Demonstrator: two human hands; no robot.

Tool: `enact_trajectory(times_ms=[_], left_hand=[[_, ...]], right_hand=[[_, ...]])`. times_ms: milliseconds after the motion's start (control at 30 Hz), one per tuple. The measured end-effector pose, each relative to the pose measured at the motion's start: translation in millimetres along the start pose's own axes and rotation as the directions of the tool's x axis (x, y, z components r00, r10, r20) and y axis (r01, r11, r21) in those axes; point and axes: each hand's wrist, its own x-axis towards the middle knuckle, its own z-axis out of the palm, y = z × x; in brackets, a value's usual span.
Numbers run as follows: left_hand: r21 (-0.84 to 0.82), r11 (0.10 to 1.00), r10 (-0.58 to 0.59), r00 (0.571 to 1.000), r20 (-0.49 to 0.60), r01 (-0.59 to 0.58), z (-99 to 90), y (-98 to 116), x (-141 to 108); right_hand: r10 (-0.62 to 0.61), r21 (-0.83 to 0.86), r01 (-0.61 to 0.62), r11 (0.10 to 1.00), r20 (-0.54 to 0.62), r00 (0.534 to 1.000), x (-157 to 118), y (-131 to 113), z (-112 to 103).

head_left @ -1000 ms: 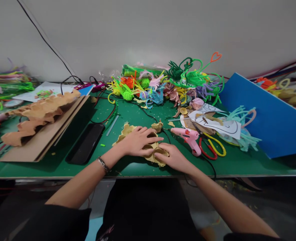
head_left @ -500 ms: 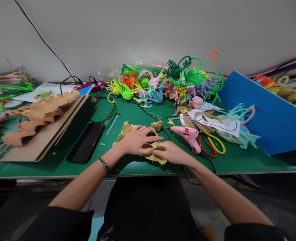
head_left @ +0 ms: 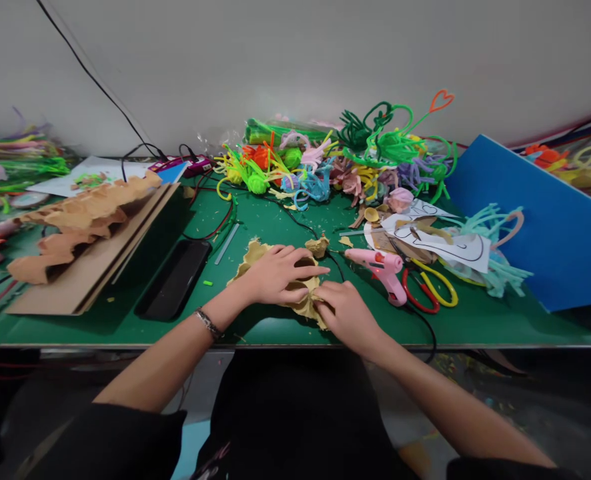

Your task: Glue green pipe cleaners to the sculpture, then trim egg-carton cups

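Observation:
A torn piece of yellowish egg carton (head_left: 250, 258) lies on the green tabletop in front of me. Across it rests my left hand (head_left: 278, 275), its fingers spread and pressing the carton down. My right hand (head_left: 346, 312) pinches the carton's right edge between thumb and curled fingers. Just beyond the hands sits a small torn carton scrap (head_left: 317, 247). A pink glue gun (head_left: 383, 270) lies to the right of my right hand, its nozzle pointing left.
Scissors (head_left: 433, 293) with red and yellow handles lie beside the glue gun. On the left are a black phone (head_left: 174, 280) and stacked cardboard (head_left: 75, 293) under brown egg cartons (head_left: 85, 213). Pipe cleaners (head_left: 305, 170) pile up behind; a blue board (head_left: 520, 233) leans at right.
My right hand has curled its fingers and turned at the carton's right edge, which is now bent upward there. The left hand keeps its place on the carton. The view has shifted slightly.

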Motion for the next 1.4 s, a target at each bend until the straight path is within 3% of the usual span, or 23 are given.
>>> enact_trajectory(times_ms=[233,300,367,433,500,567,633,767,933,1067,1300,1400], left_hand=[[-0.010,0.999,-0.036,0.999,0.001,0.036,1.4,-1,3],[-0.023,0.999,-0.046,0.999,0.006,0.046,1.9,-2,4],[-0.034,0.998,-0.052,0.999,0.013,0.052,2.5,-4,6],[-0.033,0.998,-0.057,0.998,0.015,0.058,3.0,-4,6],[-0.022,0.998,-0.063,0.998,0.005,0.063,3.5,-2,5],[-0.002,0.998,-0.070,0.997,-0.022,0.070,4.1,0,3],[0.024,0.997,-0.077,0.995,-0.061,0.078,5.0,3,1],[0.058,0.996,-0.059,0.992,-0.108,0.066,7.0,6,-2],[0.039,0.997,-0.058,0.991,-0.122,0.063,7.5,5,-4],[-0.004,0.998,-0.055,0.990,-0.129,0.055,6.0,-1,-4],[-0.095,0.995,-0.049,0.980,-0.190,0.032,3.5,-10,-7],[-0.097,0.993,-0.080,0.976,-0.202,0.061,3.5,-13,-7]], right_hand=[[-0.177,-0.257,0.114,0.960,-0.238,0.955,-12,5,15],[-0.160,-0.214,0.101,0.972,-0.279,0.947,-13,6,18],[-0.073,-0.057,0.059,0.997,-0.285,0.956,-13,8,18],[0.081,0.204,-0.031,0.978,-0.244,0.966,-12,8,15],[0.229,0.464,-0.144,0.874,-0.132,0.964,-10,8,12],[0.307,0.608,-0.237,0.758,-0.012,0.952,-8,7,9],[0.325,0.642,-0.296,0.707,0.077,0.943,-6,6,8],[0.326,0.596,-0.331,0.732,0.120,0.938,-5,5,11],[0.277,0.568,-0.207,0.796,-0.038,0.960,-9,2,15],[0.254,0.553,-0.114,0.825,-0.183,0.950,-13,-5,19],[0.163,0.455,0.068,0.888,-0.449,0.879,-13,-15,29],[0.135,0.433,0.143,0.890,-0.551,0.824,-16,-20,23]])
